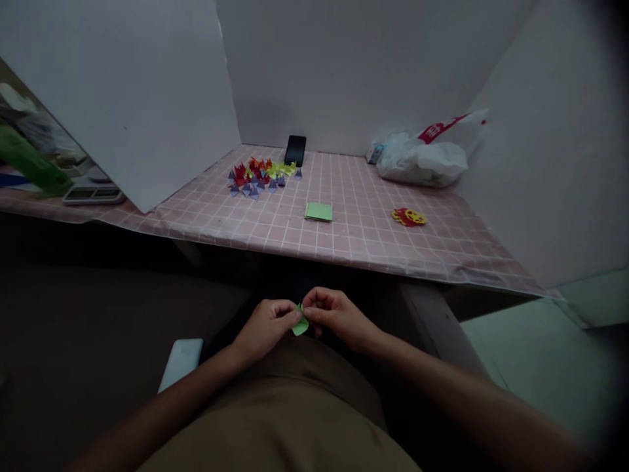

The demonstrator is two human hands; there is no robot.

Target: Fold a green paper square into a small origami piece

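Observation:
A small piece of folded green paper is pinched between my two hands, above my lap and below the table's front edge. My left hand grips its left side with thumb and fingers. From the right, my right hand pinches its upper part, where a small point sticks up. Straight ahead on the table lies a stack of square green paper. Farther back to the left is a pile of small folded paper figures in red, orange, yellow and purple.
On the pink checked tablecloth lie a black phone, a white plastic bag and red and yellow cut-out shapes. White panels wall the table. A pale power bank-like block rests by my left forearm.

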